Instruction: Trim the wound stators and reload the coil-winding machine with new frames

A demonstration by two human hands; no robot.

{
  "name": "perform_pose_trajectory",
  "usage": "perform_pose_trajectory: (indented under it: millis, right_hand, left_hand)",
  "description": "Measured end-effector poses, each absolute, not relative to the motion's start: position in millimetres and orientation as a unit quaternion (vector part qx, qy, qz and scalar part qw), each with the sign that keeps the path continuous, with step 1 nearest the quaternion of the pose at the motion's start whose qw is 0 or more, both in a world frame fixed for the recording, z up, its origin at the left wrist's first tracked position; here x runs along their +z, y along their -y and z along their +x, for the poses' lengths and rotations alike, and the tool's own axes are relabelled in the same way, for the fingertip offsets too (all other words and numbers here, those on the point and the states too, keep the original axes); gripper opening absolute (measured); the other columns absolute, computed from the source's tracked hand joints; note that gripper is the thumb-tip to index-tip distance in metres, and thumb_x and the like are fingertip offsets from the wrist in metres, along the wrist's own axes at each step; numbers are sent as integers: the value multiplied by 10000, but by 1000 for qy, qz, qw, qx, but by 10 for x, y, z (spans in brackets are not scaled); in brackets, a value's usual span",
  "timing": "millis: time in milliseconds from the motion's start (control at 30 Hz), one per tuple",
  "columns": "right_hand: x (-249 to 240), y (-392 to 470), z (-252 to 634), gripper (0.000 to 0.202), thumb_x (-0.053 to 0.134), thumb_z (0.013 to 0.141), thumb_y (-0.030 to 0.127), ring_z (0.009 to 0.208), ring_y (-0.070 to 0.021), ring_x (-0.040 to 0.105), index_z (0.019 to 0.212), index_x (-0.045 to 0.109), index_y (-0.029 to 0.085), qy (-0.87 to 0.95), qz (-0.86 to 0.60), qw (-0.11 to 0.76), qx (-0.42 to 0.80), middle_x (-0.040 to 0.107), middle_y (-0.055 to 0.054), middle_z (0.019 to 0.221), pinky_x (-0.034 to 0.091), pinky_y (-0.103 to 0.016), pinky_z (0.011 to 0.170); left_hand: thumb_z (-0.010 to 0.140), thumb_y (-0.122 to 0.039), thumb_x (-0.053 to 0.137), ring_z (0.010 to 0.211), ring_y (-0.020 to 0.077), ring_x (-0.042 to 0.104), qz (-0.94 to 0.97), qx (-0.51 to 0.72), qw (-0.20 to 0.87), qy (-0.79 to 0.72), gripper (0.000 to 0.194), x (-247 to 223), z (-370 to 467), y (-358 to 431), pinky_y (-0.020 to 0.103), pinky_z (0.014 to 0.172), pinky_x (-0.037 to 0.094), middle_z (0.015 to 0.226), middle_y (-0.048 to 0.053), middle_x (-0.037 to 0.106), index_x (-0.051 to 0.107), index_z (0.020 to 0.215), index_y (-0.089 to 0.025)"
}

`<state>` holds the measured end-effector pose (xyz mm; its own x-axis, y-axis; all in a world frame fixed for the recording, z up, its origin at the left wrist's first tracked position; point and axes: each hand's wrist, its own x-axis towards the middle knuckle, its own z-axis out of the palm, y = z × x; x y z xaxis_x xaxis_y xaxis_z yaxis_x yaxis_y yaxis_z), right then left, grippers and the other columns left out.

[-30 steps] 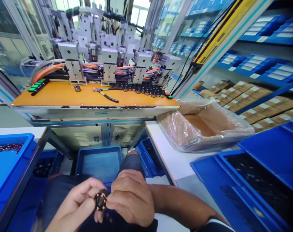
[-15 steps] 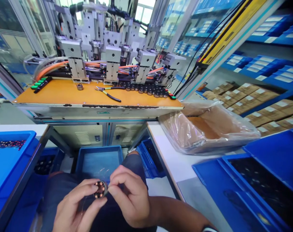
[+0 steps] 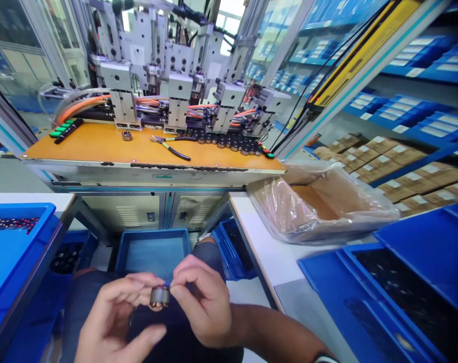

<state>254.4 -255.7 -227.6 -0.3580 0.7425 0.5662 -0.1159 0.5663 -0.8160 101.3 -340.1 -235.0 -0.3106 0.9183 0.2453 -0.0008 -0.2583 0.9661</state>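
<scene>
Progress: I find one stator (image 3: 160,297) in hand at the lower centre of the frame, well apart from the table (image 3: 81,151). I judge its handling to be under way and not complete, as both hands are at it. On the table, a lone stator (image 3: 126,135) stands left of the pliers (image 3: 178,153); a cluster of similar pieces (image 3: 234,144) stands to their right, at upper centre. Whether these are finished or waiting, I cannot tell. I likewise cannot establish how much work is left on the held piece.

Pose: the left hand (image 3: 104,317) enters from the bottom edge, with its palm turned towards frame right. Its fingers grasp the stator, the index lying along the top; the thumb stands off below, apart from it. The stator's grey side faces me, with copper showing at its lower edge.

The right hand (image 3: 204,302) comes in from the lower right, back of the hand upward. Its thumb and index meet in a pinch just beside the stator's right edge. Contact with the stator, or anything thin between those tips, I cannot confirm.
</scene>
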Motion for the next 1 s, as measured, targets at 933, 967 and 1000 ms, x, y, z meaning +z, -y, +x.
perform_pose_trajectory:
  millis: [933, 967, 1000]
  right_hand:
    - [-1966, 2371, 2724, 158, 535, 950, 138, 658, -118, 611, 836, 638, 100, 857, -93, 489, 135, 662, -57, 728, 521, -240, 634]
    - [-1959, 2385, 2719, 148, 535, 948, 128, 671, -118, 615, 842, 636, 103, 852, -116, 489, 146, 663, -56, 734, 519, -240, 644]
    - [-1951, 2397, 2714, 141, 534, 946, 123, 679, -117, 617, 847, 634, 108, 847, -133, 489, 161, 662, -54, 736, 518, -235, 650]
  left_hand:
    - [753, -335, 796, 504, 105, 627, 277, 547, 659, -436, 252, -2156, 1071, 3279, 178, 480, 464, 644, -36, 672, 598, 859, -222]
    - [719, -300, 824, 516, 102, 632, 271, 567, 635, -451, 256, -2140, 1077, 3288, 188, 499, 487, 708, -30, 690, 598, 805, -214]
    - [679, -254, 850, 539, 99, 641, 268, 585, 613, -458, 270, -2136, 1076, 3297, 201, 535, 515, 786, -22, 706, 593, 745, -202]
